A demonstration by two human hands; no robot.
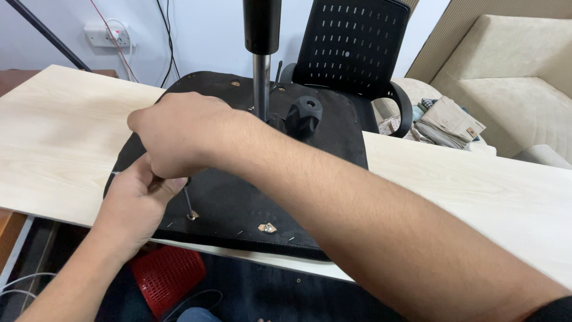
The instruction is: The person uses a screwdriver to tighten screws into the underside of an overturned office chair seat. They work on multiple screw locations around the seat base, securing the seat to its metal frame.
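- A thin metal tool (187,203), likely a hex key though most of it is hidden, stands nearly upright with its tip in a screw hole (192,215) near the front edge of an upturned black chair seat (238,203).
- The left hand (137,200) is closed round the tool's upper part, fingers curled tight on it.
- The right hand (176,134) reaches across from the right and sits fisted just above the left, touching it; whether it also grips the tool cannot be told.
- A second fitting (267,227) lies to the right of the hole, near the same edge.
- The seat lies on a pale wooden tabletop (53,137), its front edge overhanging.
- A metal gas-lift column (261,83) rises from the seat's middle, with a black knob (305,113) just beside it.
- Behind stands the perforated black backrest (351,42) with a curved armrest (402,107).
- A red basket (167,277) sits on the floor below the table.
- A beige sofa (512,89) is at far right, folded papers (447,122) beside it.
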